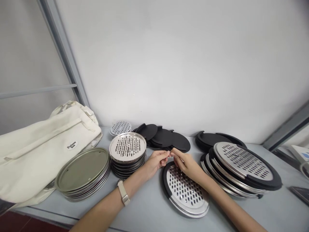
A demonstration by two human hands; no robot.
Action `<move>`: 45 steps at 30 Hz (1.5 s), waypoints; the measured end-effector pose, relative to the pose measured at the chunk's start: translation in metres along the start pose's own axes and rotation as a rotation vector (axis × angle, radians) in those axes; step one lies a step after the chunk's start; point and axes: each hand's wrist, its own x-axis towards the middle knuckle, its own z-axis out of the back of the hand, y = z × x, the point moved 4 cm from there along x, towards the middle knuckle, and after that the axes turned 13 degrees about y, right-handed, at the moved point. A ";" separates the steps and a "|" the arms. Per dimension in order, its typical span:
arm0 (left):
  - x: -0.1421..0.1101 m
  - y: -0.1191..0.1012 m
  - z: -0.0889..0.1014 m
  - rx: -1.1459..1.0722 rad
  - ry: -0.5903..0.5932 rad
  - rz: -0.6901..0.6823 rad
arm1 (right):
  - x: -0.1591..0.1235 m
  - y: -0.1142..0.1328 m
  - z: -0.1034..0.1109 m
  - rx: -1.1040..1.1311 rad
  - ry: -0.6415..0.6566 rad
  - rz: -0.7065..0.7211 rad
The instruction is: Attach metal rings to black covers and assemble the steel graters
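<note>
My left hand (154,163) and my right hand (185,163) meet at the fingertips, both closed in a pinch. Whatever lies between the fingers is too small to make out. Just below my right hand, a round metal grater plate (187,188) with slotted holes rests on the table, a black rim piece (166,183) curving around its far left edge. To the left of my left hand stands a stack of round items topped by a shiny grater disc (127,147). Right of my right hand, more grater plates (243,161) with black rims are piled up.
Black round covers (164,138) lie overlapped near the wall, with more black pieces (212,140) further right. A white perforated disc (120,128) sits at the back. Olive-green round trays (83,169) are stacked at left beside a cream bag (50,145). Grey metal posts (65,54) frame the table.
</note>
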 end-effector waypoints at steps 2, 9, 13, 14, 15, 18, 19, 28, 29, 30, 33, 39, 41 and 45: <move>0.000 0.001 0.001 0.009 -0.009 0.006 | -0.001 0.001 0.001 -0.094 0.009 0.014; -0.001 -0.002 -0.001 0.057 -0.005 0.020 | 0.000 0.003 0.000 -0.198 0.014 0.000; -0.001 -0.003 -0.001 0.062 -0.007 0.025 | 0.000 0.005 -0.001 -0.224 0.024 -0.014; -0.002 -0.003 -0.002 0.059 -0.008 0.026 | -0.001 0.006 -0.001 -0.230 0.026 -0.016; -0.002 -0.003 -0.002 0.055 -0.007 0.025 | -0.001 0.006 -0.001 -0.237 0.029 -0.017; -0.002 -0.003 -0.002 0.047 -0.006 0.015 | -0.001 0.006 -0.002 -0.259 0.034 -0.026; -0.002 -0.003 -0.002 0.050 -0.006 0.014 | -0.001 0.006 -0.002 -0.266 0.036 -0.028; -0.004 -0.008 -0.007 0.110 -0.033 0.030 | -0.001 0.006 -0.004 -0.322 0.036 -0.019; -0.004 -0.009 -0.007 0.113 -0.037 0.034 | -0.001 0.006 -0.004 -0.331 0.034 -0.019; -0.004 -0.009 -0.008 0.116 -0.040 0.038 | -0.001 0.007 -0.004 -0.338 0.031 -0.017; -0.005 -0.010 -0.009 0.125 -0.044 0.047 | -0.001 0.008 -0.004 -0.346 0.024 -0.017; -0.004 -0.008 -0.007 0.128 -0.053 0.054 | -0.002 0.010 -0.003 -0.355 0.031 -0.020; -0.003 -0.007 -0.007 0.117 -0.057 0.065 | -0.002 0.010 -0.003 -0.365 0.031 -0.018; -0.003 -0.007 -0.007 0.095 -0.086 0.067 | -0.002 0.011 -0.003 -0.378 0.021 0.010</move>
